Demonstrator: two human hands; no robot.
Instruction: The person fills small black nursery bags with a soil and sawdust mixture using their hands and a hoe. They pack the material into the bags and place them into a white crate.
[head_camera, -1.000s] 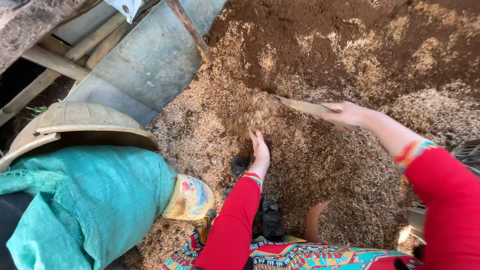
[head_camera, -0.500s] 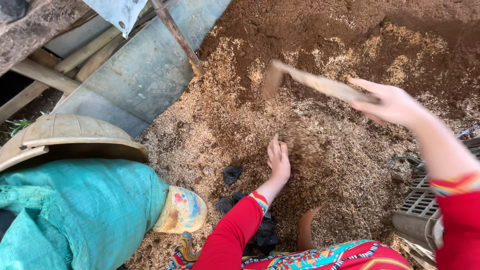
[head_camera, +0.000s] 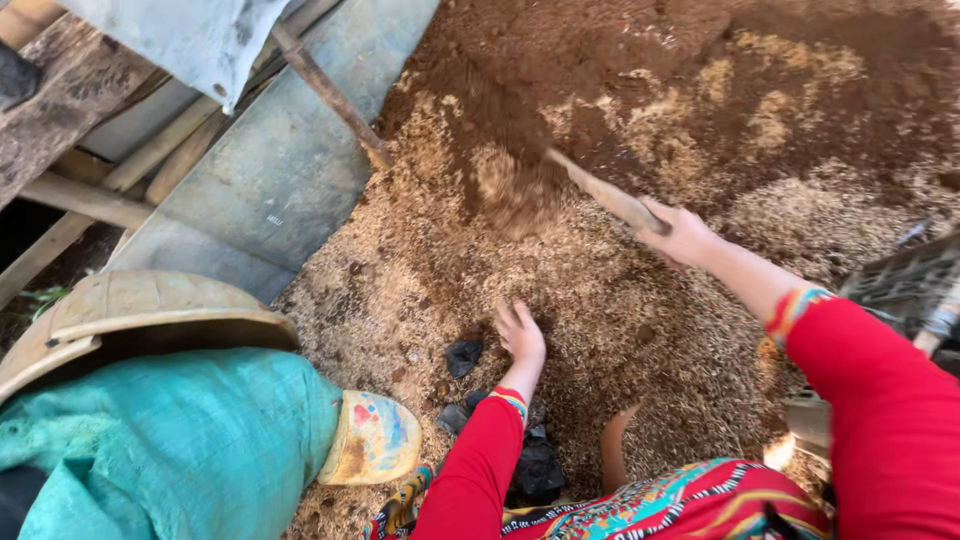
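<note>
Right hand, right of centre in the frame, closed around the end of a flat wooden stick; stick runs up-left from the fist, its far tip buried in a blurred puff of loose husk. Left hand at lower centre, fingers open and spread, palm down on the husk pile. Both sleeves red with striped cuffs. Pile fills most of the frame: pale tan husk in the middle, darker brown material across the top. Black lumps lie in the husk just left of and below the left hand. Grey metal sheet and wooden poles at upper left. Lower left: a second person in a teal garment, with a woven conical hat and a faded cap
</note>
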